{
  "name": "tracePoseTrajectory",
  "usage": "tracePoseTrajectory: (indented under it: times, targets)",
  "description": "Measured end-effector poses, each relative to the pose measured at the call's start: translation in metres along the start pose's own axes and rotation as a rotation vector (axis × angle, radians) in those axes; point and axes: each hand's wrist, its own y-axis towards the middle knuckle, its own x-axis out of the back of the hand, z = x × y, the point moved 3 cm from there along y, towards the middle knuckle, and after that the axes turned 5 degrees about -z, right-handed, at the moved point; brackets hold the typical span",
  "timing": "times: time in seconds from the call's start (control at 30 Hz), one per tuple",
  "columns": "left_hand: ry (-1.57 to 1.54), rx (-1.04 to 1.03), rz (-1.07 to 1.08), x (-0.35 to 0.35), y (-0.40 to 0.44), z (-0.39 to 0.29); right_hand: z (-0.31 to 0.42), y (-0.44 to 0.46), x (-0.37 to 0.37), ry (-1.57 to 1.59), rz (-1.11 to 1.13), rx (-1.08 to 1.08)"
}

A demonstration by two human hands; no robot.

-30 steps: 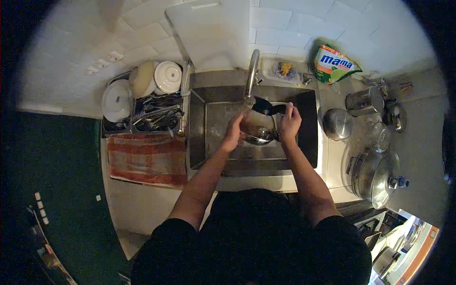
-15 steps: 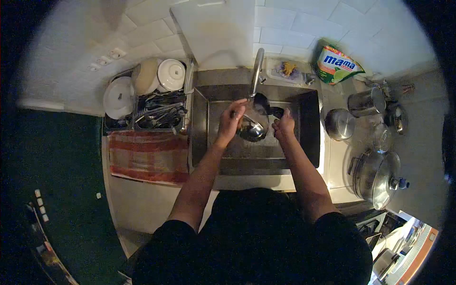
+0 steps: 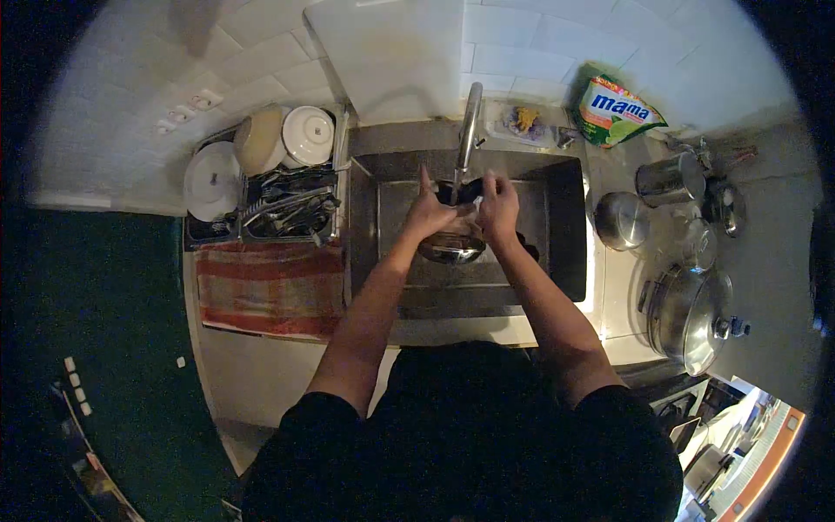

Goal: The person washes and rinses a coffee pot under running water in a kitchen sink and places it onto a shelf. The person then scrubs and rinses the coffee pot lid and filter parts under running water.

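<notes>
Under the running faucet (image 3: 470, 130), my two hands are close together over the metal sink (image 3: 396, 283). My left hand (image 3: 428, 213) has its thumb raised and its fingers around a black rounded object (image 3: 461, 189), whose kind is unclear. My right hand (image 3: 498, 207) is closed at the right end of that object; slight blur hides what its fingers grip. Below both hands, a shiny round metal vessel (image 3: 452, 250) rests in the sink. A black piece (image 3: 527, 247), perhaps a handle, shows beside my right forearm.
To the left stands a dish rack (image 3: 213, 233) with plates, bowls and cutlery, above a red striped towel (image 3: 270, 287). Behind the sink are a sponge dish (image 3: 522, 130) and a green soap pouch (image 3: 617, 113). Metal pots (image 3: 687, 322) line the right counter.
My right hand has let go of the black handle and moved up and left, beside my left hand. The shiny vessel now sits lower in the sink, and the black object is between my hands.
</notes>
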Motion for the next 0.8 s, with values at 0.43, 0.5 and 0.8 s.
tracePoseTrajectory:
  times: [0.43,0.5,0.8]
  targets:
    - [-0.585,0.131,-0.208,0.007,-0.025,0.045,0.078,-0.033,-0.033,-0.523,0.389,0.475]
    - [-0.822,0.19,-0.18,0.004,-0.025,0.05,0.065,-0.045,-0.031,-0.635,0.309,0.685]
    - [-1.231,0.273,-0.077,-0.006,-0.042,0.041,0.046,-0.077,-0.015,-0.227,0.162,0.458]
